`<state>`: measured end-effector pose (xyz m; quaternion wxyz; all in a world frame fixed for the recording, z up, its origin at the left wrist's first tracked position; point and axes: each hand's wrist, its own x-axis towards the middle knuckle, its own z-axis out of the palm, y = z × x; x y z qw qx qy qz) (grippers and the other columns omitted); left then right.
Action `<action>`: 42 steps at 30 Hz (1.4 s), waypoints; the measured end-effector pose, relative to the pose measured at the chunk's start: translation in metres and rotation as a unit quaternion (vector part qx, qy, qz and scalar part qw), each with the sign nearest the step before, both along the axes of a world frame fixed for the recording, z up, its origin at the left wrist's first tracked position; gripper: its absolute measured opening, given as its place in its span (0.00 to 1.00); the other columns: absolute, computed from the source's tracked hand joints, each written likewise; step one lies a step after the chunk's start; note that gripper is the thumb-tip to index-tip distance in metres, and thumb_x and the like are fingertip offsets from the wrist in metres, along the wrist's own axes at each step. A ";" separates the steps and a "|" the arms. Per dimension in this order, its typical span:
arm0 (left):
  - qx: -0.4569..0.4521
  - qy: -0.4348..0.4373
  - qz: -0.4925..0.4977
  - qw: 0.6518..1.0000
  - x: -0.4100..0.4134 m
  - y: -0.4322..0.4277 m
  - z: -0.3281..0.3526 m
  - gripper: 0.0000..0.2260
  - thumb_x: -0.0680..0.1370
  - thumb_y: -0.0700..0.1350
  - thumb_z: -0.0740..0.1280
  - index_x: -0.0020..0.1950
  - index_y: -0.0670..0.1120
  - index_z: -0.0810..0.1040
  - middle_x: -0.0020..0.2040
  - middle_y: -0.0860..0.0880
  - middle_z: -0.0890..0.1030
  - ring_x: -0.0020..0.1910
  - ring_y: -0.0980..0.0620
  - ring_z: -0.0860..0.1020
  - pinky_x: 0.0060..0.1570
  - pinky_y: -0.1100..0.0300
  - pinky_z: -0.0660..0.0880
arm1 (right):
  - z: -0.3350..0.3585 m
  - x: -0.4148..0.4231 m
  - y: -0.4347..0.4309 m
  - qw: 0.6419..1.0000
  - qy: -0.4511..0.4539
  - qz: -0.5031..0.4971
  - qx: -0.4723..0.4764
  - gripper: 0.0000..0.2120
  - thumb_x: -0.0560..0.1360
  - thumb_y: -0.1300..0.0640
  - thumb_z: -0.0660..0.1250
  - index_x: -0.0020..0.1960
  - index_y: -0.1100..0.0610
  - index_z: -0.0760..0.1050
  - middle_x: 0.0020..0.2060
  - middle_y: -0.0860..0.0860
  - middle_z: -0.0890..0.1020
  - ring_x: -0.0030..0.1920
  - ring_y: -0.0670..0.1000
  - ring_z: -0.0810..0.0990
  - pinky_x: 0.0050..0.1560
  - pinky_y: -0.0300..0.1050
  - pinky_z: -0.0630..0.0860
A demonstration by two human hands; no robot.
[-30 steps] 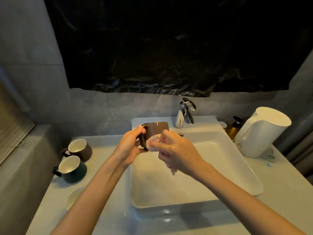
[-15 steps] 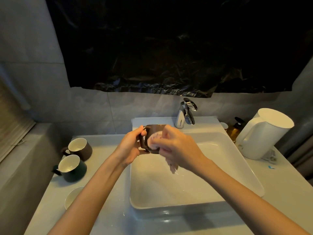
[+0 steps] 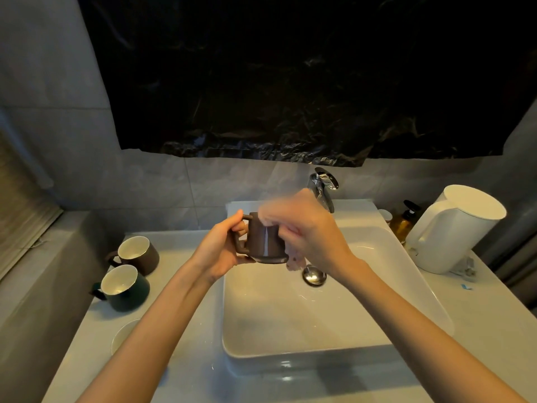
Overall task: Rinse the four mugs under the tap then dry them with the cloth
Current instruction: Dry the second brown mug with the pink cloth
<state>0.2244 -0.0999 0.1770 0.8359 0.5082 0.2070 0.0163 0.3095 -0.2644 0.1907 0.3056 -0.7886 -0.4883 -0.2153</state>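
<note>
My left hand [image 3: 220, 247] grips the handle of a brown mug [image 3: 266, 238] held upright above the white basin [image 3: 377, 315]. My right hand [image 3: 308, 231], blurred by motion, holds a pale cloth [image 3: 292, 261] at the mug's top and right side; only a scrap of cloth shows below the fingers. On the counter to the left stand a second brown mug [image 3: 136, 254], a dark green mug [image 3: 123, 286] and, partly hidden by my left forearm, a white mug [image 3: 122, 335]. The chrome tap [image 3: 322, 189] stands behind my right hand; no water runs from it.
A white kettle [image 3: 453, 228] and an amber pump bottle [image 3: 402, 221] stand on the counter right of the basin. The chrome drain plug [image 3: 313, 276] sits in the basin floor. Black plastic sheeting [image 3: 290, 82] covers the wall above.
The mug has turned from lying mouth-toward-me to upright, and my right hand with the cloth has moved up to its rim. The view has shifted slightly downward.
</note>
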 end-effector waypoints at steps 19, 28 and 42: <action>-0.070 -0.009 0.009 0.997 0.005 0.014 -0.006 0.20 0.79 0.52 0.60 0.29 0.49 0.62 0.32 0.48 0.66 0.35 0.46 0.73 0.51 0.36 0.74 | -0.012 -0.014 -0.020 0.995 0.015 0.089 -0.038 0.14 0.72 0.59 0.63 0.54 0.51 0.83 0.43 0.54 0.71 0.41 0.48 0.69 0.37 0.37 0.69; -0.126 -0.020 -0.009 0.992 0.004 0.018 -0.005 0.18 0.76 0.52 0.64 0.29 0.49 0.65 0.41 0.42 0.71 0.57 0.37 0.72 0.57 0.27 0.67 | -0.003 -0.016 -0.019 0.994 0.073 0.071 0.047 0.15 0.72 0.60 0.64 0.55 0.52 0.83 0.45 0.53 0.69 0.44 0.41 0.68 0.45 0.28 0.66; -0.180 -0.007 -0.006 0.984 0.001 0.015 0.002 0.19 0.80 0.51 0.60 0.30 0.48 0.63 0.40 0.42 0.74 0.64 0.35 0.71 0.49 0.28 0.72 | -0.010 -0.026 -0.033 0.974 0.191 0.095 0.072 0.15 0.71 0.64 0.66 0.49 0.47 0.83 0.43 0.51 0.71 0.46 0.42 0.72 0.46 0.31 0.70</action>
